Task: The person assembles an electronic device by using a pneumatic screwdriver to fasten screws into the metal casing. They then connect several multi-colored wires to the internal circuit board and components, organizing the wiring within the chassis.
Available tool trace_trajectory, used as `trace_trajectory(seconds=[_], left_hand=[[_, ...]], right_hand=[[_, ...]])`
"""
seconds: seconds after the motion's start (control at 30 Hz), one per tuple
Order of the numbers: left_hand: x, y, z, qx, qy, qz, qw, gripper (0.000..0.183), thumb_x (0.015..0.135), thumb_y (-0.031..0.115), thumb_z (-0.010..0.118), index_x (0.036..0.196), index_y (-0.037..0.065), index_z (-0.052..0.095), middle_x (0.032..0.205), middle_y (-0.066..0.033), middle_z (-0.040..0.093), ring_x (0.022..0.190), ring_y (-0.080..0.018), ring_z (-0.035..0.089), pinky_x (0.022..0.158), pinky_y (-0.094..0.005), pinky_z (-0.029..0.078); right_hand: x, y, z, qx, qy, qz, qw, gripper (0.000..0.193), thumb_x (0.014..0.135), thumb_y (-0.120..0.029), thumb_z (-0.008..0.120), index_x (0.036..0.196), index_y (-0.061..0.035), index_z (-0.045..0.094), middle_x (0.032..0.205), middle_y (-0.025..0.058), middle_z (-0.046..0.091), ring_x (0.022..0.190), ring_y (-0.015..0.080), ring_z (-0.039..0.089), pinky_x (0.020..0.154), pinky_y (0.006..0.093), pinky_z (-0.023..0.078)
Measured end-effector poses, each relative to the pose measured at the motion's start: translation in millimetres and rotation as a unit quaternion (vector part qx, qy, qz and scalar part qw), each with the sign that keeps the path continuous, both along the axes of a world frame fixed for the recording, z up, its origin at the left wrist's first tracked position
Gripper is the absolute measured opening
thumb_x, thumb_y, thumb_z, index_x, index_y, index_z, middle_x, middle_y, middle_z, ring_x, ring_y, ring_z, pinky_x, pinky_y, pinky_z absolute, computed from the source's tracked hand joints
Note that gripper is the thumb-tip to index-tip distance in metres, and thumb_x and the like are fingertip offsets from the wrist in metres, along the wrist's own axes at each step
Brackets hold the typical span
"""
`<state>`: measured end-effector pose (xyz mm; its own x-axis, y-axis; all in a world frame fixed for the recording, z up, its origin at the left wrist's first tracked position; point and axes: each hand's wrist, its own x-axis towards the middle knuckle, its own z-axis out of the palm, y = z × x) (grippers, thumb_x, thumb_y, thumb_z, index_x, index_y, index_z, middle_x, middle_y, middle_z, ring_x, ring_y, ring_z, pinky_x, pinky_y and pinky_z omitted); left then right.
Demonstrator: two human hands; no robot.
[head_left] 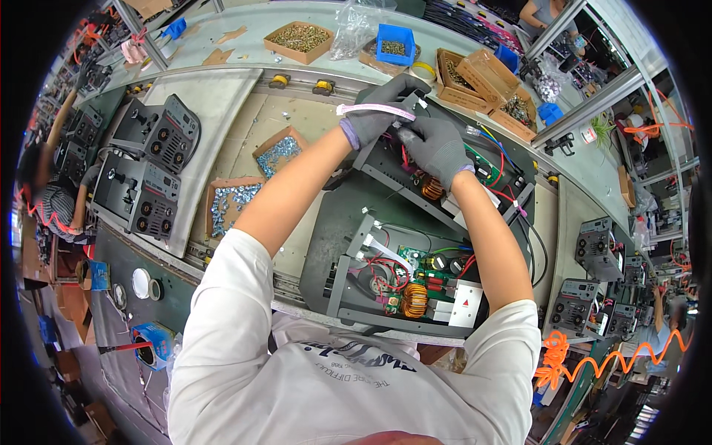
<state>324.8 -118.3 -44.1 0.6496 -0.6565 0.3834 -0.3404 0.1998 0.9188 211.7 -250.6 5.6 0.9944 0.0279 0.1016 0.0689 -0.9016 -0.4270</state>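
Grey-gloved hands, left [380,110] and right [435,146], are closed around wiring at the far open chassis [445,167] on the desk [230,104], a pink strip [374,110] pinched in the left, while the near chassis [400,282] appears already wired, both uncovered.

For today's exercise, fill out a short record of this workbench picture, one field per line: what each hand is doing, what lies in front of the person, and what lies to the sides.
Left hand: gloved left hand rests on the far open chassis, with a pink strip lying across it
Right hand: gloved right hand reaches into the same chassis among its wires
Near unit: second open chassis with green board and copper coils
Left side: two cardboard trays of silvery fasteners; closed grey units
Far bench: blue bin and boxes of small parts
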Motion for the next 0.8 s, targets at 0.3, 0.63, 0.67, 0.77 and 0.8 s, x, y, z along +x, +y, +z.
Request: trace_trajectory(seconds=[0.3, 0.63, 0.67, 0.77, 0.8], left_hand=[[-2, 3, 3, -0.041, 0.104, -0.052, 0.992, 0.045, 0.092, 0.031, 0.052, 0.13, 0.006, 0.058, 0.116, -0.003, 0.062, 0.101, -0.01, 0.056, 0.09, -0.0254, 0.047], [-5, 0, 4, -0.023, 0.076, -0.001, 0.997, 0.034, 0.1, 0.02, 0.043, 0.126, 0.011, 0.063, 0.106, -0.0032, 0.065, 0.092, -0.0114, 0.061, 0.086, -0.0278, 0.051], [-6, 0, 4, -0.024, 0.069, -0.012, 0.997, 0.035, 0.1, 0.023, 0.044, 0.127, 0.009, 0.061, 0.111, -0.0036, 0.064, 0.096, -0.011, 0.059, 0.09, -0.0274, 0.049], [-4, 3, 3, -0.021, 0.062, -0.03, 0.997, 0.041, 0.099, 0.03, 0.047, 0.129, 0.006, 0.058, 0.121, -0.0043, 0.062, 0.106, -0.0104, 0.057, 0.097, -0.0269, 0.046], [-3, 5, 2, -0.016, 0.069, -0.024, 0.997, 0.041, 0.099, 0.032, 0.048, 0.129, 0.006, 0.058, 0.121, -0.0042, 0.062, 0.107, -0.0107, 0.057, 0.097, -0.0271, 0.046]], right_hand=[[6, -7, -21, 0.195, 0.02, -0.014, 0.981, 0.028, 0.09, -0.026, 0.068, 0.099, -0.0001, 0.073, 0.083, 0.0195, 0.07, 0.074, 0.0288, 0.065, 0.072, 0.041, 0.051], [7, 0, -36, 0.256, 0.033, -0.062, 0.964, 0.027, 0.093, -0.027, 0.069, 0.102, -0.0022, 0.074, 0.086, 0.0169, 0.07, 0.074, 0.0214, 0.063, 0.071, 0.0388, 0.05], [4, 2, -29, 0.227, 0.044, -0.07, 0.97, 0.028, 0.094, -0.029, 0.068, 0.103, -0.0032, 0.074, 0.088, 0.0168, 0.07, 0.076, 0.0226, 0.065, 0.072, 0.0397, 0.051], [-5, 8, 15, -0.104, -0.004, -0.046, 0.994, 0.027, 0.092, -0.033, 0.067, 0.101, -0.008, 0.074, 0.09, 0.0149, 0.07, 0.085, 0.0281, 0.069, 0.077, 0.0437, 0.053], [-14, 18, 30, -0.123, -0.01, -0.023, 0.992, 0.024, 0.089, -0.032, 0.069, 0.098, -0.0102, 0.074, 0.09, 0.0138, 0.07, 0.086, 0.0296, 0.068, 0.077, 0.0443, 0.053]])
